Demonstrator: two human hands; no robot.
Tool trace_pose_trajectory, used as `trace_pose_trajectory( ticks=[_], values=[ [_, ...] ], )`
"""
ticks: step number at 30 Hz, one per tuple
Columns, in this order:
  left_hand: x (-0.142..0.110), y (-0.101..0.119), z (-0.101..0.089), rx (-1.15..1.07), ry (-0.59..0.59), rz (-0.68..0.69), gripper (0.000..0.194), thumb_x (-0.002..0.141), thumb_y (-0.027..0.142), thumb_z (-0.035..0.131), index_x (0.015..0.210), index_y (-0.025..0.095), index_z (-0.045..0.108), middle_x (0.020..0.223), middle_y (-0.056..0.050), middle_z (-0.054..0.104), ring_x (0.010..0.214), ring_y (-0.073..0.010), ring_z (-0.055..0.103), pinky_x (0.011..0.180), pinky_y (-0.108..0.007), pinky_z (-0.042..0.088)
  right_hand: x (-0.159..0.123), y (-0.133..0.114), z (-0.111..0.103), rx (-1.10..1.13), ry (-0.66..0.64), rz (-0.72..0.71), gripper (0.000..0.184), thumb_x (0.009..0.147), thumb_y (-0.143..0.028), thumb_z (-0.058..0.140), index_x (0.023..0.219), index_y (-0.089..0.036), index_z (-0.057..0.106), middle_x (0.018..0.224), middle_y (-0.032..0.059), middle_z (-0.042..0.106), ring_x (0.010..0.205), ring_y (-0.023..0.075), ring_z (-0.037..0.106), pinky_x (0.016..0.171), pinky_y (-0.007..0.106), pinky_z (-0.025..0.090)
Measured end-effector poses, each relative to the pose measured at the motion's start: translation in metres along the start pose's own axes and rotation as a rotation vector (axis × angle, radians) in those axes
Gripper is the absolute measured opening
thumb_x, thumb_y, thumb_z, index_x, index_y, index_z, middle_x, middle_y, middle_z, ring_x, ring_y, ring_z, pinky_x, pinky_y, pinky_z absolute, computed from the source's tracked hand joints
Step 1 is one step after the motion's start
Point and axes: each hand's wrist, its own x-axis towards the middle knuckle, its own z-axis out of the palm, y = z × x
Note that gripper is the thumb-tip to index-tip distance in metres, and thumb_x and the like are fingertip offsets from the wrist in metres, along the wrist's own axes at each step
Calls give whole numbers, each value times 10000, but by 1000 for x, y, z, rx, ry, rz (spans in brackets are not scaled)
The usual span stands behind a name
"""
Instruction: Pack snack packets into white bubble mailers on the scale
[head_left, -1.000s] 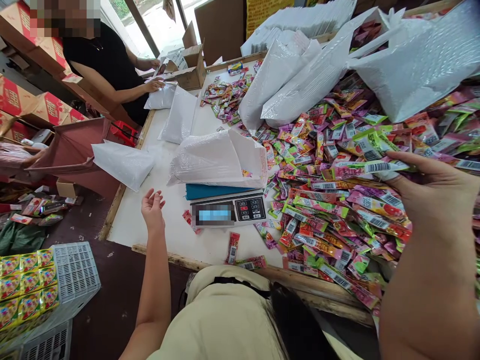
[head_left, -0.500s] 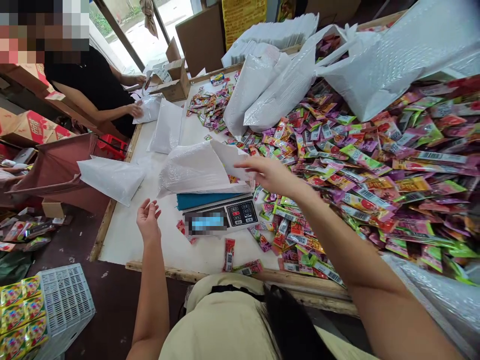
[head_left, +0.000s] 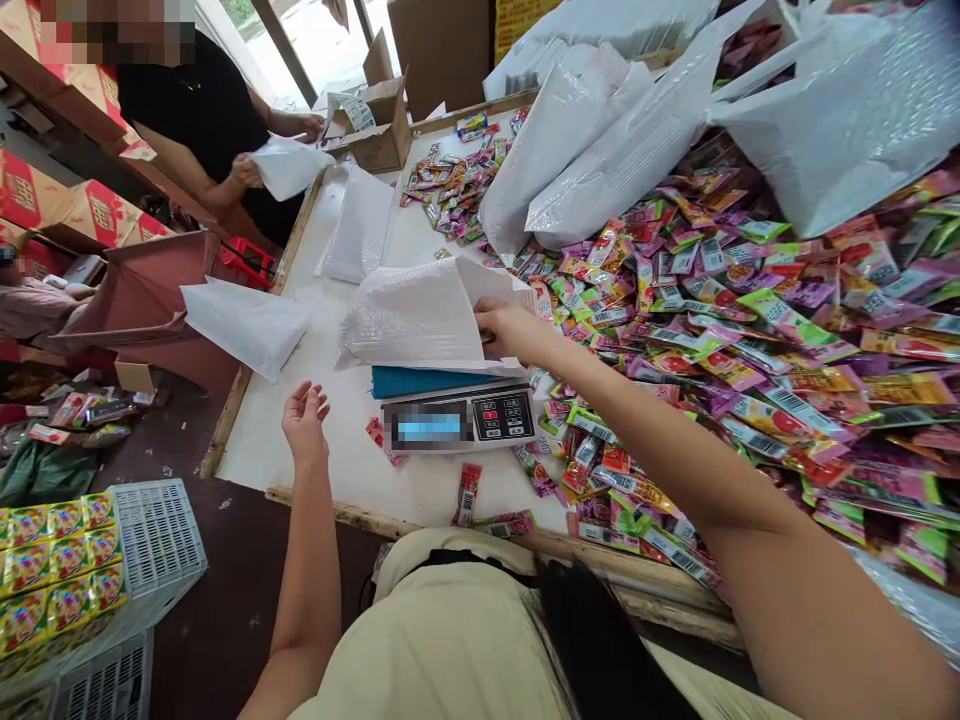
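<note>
A white bubble mailer (head_left: 409, 315) lies on the scale (head_left: 450, 418), over its blue platform, with its mouth facing right. My right hand (head_left: 511, 330) reaches into that mouth; the fingertips are hidden inside, so what they touch cannot be seen. Left of the scale, my left hand (head_left: 306, 415) hovers over the white tabletop with loosely bent fingers apart and nothing in them. A red candy packet (head_left: 466, 494) lies in front of the scale. Many colourful candy packets (head_left: 750, 350) are heaped at the right.
More white mailers (head_left: 570, 150) rest on the packets at the back. Another mailer (head_left: 247, 322) hangs over the left table edge. Across the corner a co-worker (head_left: 202, 130) holds a mailer beside a cardboard box (head_left: 379, 135). Crates (head_left: 157, 540) stand on the floor.
My right hand has gone from above the mailer's mouth to inside it. My left hand stays raised. The co-worker has lifted a mailer, and my view has shifted slightly.
</note>
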Motion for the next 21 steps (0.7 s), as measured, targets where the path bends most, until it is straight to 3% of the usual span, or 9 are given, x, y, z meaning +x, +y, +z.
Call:
trace_pose_trajectory(
  ticks=[5,10,14,18,21],
  values=[
    [-3,2,10,-35,-36,-5,520,688,504,804,1082,196,661,1125,-112,685,852,-142,648,781,-286,491,-16,-10,-31,-23,98,75,110,708,-132,670,776,-178,744,824,52,679,762,173,619,724,277,447],
    [-6,2,12,-50,-28,-31,493,686,482,816,1062,194,680,1118,-110,704,833,-131,651,765,-268,494,-31,-19,-36,-8,249,152,55,721,-150,693,730,-188,731,825,62,704,820,208,635,736,300,437],
    [-6,2,11,-45,-33,-25,477,705,476,810,1065,190,683,1116,-113,706,837,-135,656,766,-271,498,-36,-24,-39,4,263,190,49,737,-176,695,698,-193,721,794,60,700,791,204,632,709,304,439],
    [-5,2,6,-36,-34,-10,478,722,487,797,1076,188,675,1121,-112,699,844,-140,659,779,-283,497,-50,-29,-53,87,315,272,155,759,-327,727,682,-196,694,787,54,690,748,192,614,691,311,459],
    [-5,0,2,-35,-19,-11,463,729,480,797,1069,190,676,1117,-106,701,842,-140,661,783,-285,497,-77,-35,-70,200,324,385,239,691,-400,755,630,-194,651,758,50,682,719,186,609,704,328,475]
  ],
)
